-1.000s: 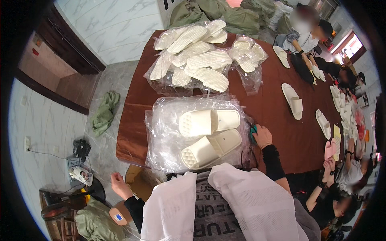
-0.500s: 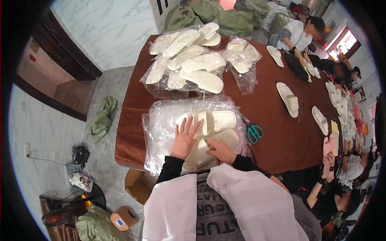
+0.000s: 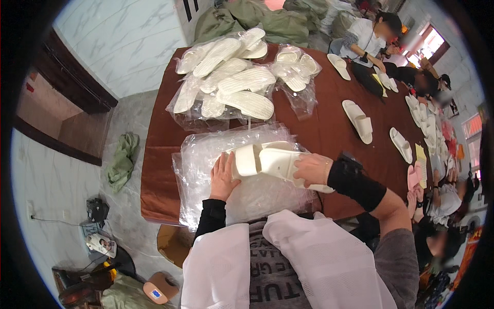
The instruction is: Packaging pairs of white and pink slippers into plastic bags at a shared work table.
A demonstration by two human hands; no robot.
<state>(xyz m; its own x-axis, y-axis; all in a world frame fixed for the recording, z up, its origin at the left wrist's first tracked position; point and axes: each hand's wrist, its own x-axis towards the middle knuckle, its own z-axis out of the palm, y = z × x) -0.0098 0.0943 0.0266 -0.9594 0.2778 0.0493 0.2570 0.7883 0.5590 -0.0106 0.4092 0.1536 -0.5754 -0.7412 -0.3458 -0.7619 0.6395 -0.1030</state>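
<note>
A cream slide slipper [image 3: 280,161] lies over a second one, mostly covered by it, above a stack of clear plastic bags [image 3: 206,147]. My left hand [image 3: 223,177] is at the toe end, fingers and thumb closed around the edge near the broad strap. At the heel end, my right hand [image 3: 313,170] grips the slippers from above, its fingers bent over the side. How far the lower slipper sits in either grip is hidden.
Bagged cream slippers [image 3: 231,77] are heaped at the table's far left, with a smaller bagged pair [image 3: 294,67] beside them. Loose slippers [image 3: 357,121] lie to the right on the brown cloth [image 3: 329,139]. Co-workers [image 3: 368,41] sit along the right side. A cardboard box [image 3: 172,244] stands below the table's left edge.
The lower slipper, earlier nearer me, now lies beneath the other. My right hand has moved right to the heel end; my left hand, flat before, has closed on the toe. The scissors are out of sight.
</note>
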